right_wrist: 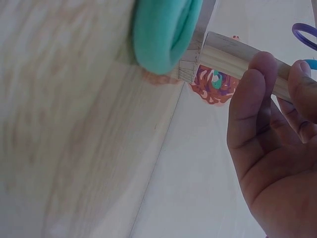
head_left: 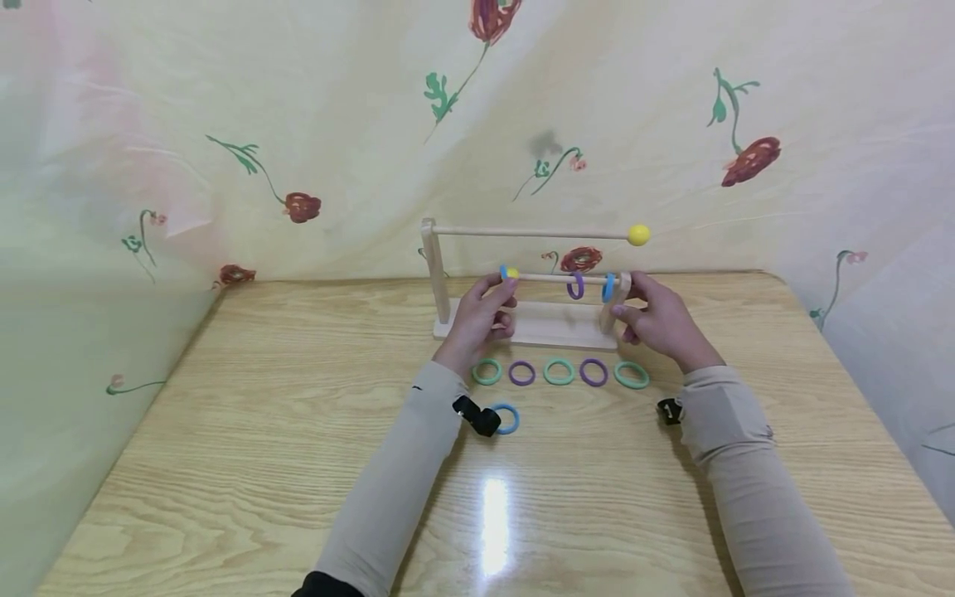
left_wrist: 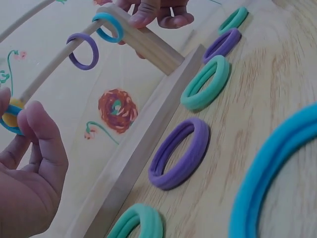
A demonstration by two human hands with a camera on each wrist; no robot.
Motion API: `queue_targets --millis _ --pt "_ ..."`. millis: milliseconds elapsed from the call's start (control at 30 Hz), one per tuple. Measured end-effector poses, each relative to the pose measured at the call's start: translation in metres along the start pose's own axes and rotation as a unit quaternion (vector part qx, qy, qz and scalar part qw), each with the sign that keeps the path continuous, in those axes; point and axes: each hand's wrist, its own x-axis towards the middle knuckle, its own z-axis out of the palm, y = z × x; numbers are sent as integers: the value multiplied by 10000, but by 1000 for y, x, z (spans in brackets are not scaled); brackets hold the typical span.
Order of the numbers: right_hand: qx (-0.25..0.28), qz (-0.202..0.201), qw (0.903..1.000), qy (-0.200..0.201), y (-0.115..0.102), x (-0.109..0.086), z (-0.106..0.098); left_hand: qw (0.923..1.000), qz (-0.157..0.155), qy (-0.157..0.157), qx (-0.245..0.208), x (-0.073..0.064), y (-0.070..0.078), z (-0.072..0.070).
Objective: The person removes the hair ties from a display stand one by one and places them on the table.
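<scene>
My left hand (head_left: 477, 322) pinches a blue hair tie (left_wrist: 11, 130) at the yellow ball (head_left: 512, 274) on the free end of the stand's lower rod (head_left: 545, 278). The tie surrounds the ball in the left wrist view. With thumb and fingers, my right hand (head_left: 662, 322) grips the right post (left_wrist: 151, 47) of the wooden stand. On the lower rod hang a purple hair tie (head_left: 575, 286) and, close by that post, another blue hair tie (head_left: 608, 288).
Before the stand's base (head_left: 559, 325), green and purple hair ties alternate in a row, including a green one (head_left: 559, 382) mid-row. A blue hair tie (head_left: 516, 419) lies nearer, beside the left wrist camera (head_left: 477, 416). The upper rod (head_left: 530, 233) ends in a yellow ball (head_left: 638, 235).
</scene>
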Motion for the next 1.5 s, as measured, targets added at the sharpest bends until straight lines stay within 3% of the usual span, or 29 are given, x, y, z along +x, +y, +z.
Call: queue_targets --millis 133,467,667,833,967,1067,1133,1200,1333,1400,1500 --pt "-14 -5 10000 -14 0 1 0 9999 -81 -11 123 -4 2 -5" --pt "-91 -93 9999 -27 1 4 -3 9996 173 -95 188 -16 6 -12" --pt "-86 -111 9999 -28 1 6 -3 9948 263 -359 911 -27 6 -11" --pt "-42 -77 10000 -17 2 7 -4 9797 336 -864 1775 -36 5 -4" --pt "-39 -46 10000 -47 2 7 -4 9550 244 -1396 2604 -48 -1 1" --pt "-40 -24 10000 -34 2 6 -3 9310 15 -1724 3218 -56 -7 6" --pt "-40 -18 10000 -13 1 5 -2 9110 -158 -1817 3698 -61 -10 10" --pt "-39 -11 10000 5 0 4 -2 8848 -215 -1865 4266 -65 -14 14" --pt "-34 -5 10000 14 -1 0 -1 8197 -53 -1980 5375 -71 -19 21" --pt "-40 -9 10000 20 -1 -1 0 7914 82 -2055 5757 -73 -20 23" --pt "-44 -5 10000 43 -2 -4 1 7660 173 -2089 6077 -76 -22 25"
